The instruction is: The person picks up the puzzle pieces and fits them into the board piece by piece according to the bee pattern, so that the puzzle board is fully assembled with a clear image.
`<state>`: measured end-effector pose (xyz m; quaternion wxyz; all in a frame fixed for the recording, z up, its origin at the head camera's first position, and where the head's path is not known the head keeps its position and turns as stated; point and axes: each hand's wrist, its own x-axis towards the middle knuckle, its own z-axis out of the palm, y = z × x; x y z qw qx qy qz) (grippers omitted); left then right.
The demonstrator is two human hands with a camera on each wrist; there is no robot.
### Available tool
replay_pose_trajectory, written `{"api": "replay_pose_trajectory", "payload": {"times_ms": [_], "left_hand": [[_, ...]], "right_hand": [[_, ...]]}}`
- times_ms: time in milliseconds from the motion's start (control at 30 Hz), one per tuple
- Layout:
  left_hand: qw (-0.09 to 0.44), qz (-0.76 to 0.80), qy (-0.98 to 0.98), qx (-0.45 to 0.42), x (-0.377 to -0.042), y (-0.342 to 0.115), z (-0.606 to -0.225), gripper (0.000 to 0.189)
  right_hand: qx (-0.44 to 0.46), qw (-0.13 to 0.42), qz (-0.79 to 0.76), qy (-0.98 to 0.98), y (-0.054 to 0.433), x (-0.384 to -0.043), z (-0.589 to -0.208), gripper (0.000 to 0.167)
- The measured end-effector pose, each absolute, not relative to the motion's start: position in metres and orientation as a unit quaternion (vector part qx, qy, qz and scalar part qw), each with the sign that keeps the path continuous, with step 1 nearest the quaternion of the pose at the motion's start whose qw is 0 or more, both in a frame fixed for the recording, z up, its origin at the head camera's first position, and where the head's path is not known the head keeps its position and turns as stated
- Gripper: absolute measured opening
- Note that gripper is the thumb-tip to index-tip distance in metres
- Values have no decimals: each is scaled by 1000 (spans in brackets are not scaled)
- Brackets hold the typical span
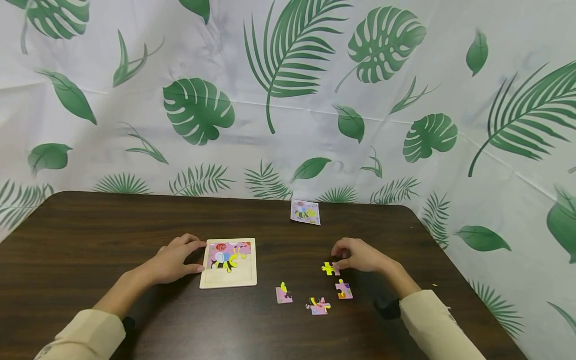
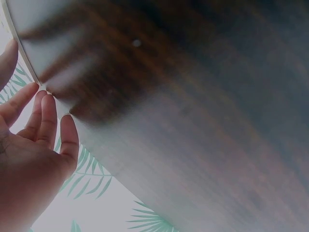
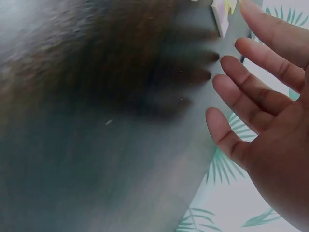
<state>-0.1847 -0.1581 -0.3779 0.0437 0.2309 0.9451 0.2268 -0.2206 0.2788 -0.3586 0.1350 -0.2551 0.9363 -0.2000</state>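
As I look on remotely, a person's left hand (image 1: pixel 173 260) rests at the left edge of a square, pale puzzle tray (image 1: pixel 229 286), thumb spread well away from the fingers; the tray lies left of centre on a dark wood-grain table (image 1: pixel 67 250). Any print on the small picture card (image 1: pixel 305 212) at the table's far edge is too small for me to read, though a yellow-and-black bee shows on it, much like the partly filled picture (image 1: pixel 221 257) in the tray. To the right, the right hand (image 1: pixel 364 257) has its thumb by a yellow-and-pink piece (image 1: pixel 328 269); I cannot tell whether they touch. Three more loose pieces lie nearer: one pink with orange (image 1: pixel 344 290), one with a rainbow-like arc (image 1: pixel 319 306), one pink with a yellow tip (image 1: pixel 284 295). Both forearms run out of frame under cream sleeves (image 1: pixel 87 332). The right wrist view shows what the head view hides: all five digits apart and gently curved, a piece cut off above. The left wrist view, blurred, shows extended fingers, two pressed together, beside a thin pale edge (image 2: pixel 24 53) I cannot identify.
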Motion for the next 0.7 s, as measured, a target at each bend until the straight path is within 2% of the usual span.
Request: {"api": "replay_pose_trajectory", "payload": {"times_ms": [367,700], "left_hand": [[45,228,945,229,-184,-158,-379,56],[47,230,946,224,-182,-157,-377,54]], "right_hand": [[-256,100,-210,938,285,-209,-370,31],[-271,66,-211,937,286,-203,-376,29]]}}
